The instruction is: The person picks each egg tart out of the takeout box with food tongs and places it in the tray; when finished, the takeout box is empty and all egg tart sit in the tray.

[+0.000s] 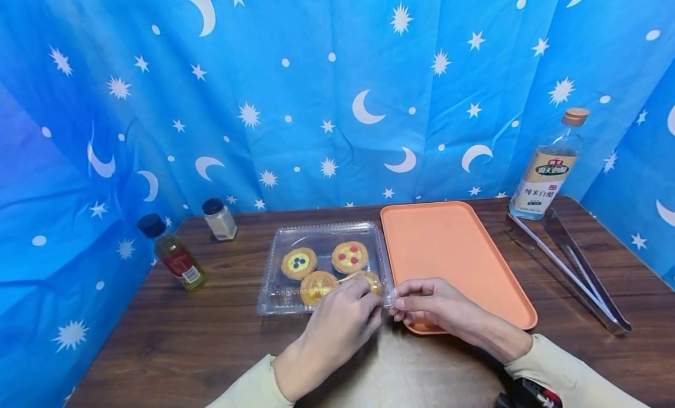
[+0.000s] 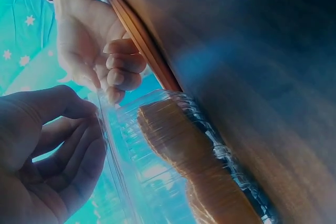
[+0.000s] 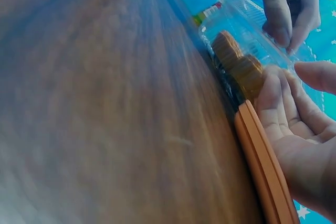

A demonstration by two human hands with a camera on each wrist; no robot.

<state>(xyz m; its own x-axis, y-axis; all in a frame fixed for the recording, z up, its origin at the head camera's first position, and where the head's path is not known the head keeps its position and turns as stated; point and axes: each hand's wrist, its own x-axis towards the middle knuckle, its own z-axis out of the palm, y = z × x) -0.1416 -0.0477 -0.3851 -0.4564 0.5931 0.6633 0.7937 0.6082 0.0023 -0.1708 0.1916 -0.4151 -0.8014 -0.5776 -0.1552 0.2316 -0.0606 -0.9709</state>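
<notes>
A clear plastic clamshell box (image 1: 326, 235) lies on the table with several egg tarts inside. One tart (image 1: 299, 263) has blue berries on top; another tart (image 1: 350, 257) has red ones. The tarts nearer the front edge are partly covered by my left hand (image 1: 337, 320). Thumb and fingers of that hand pinch the box's rim near its front right corner, as the left wrist view shows. My right hand (image 1: 443, 305) reaches over the tray's front left corner, its thumb and fingertips pinching the box's corner, with the other fingers curled below the rim.
An orange tray (image 1: 437, 238) lies right beside the box. Metal tongs (image 1: 575, 273) and a tall vinegar bottle (image 1: 545, 167) are at the right. On the left stand a dark-capped bottle of yellowish liquid (image 1: 176, 255) and a small shaker jar (image 1: 220, 220). A blue curtain hangs behind.
</notes>
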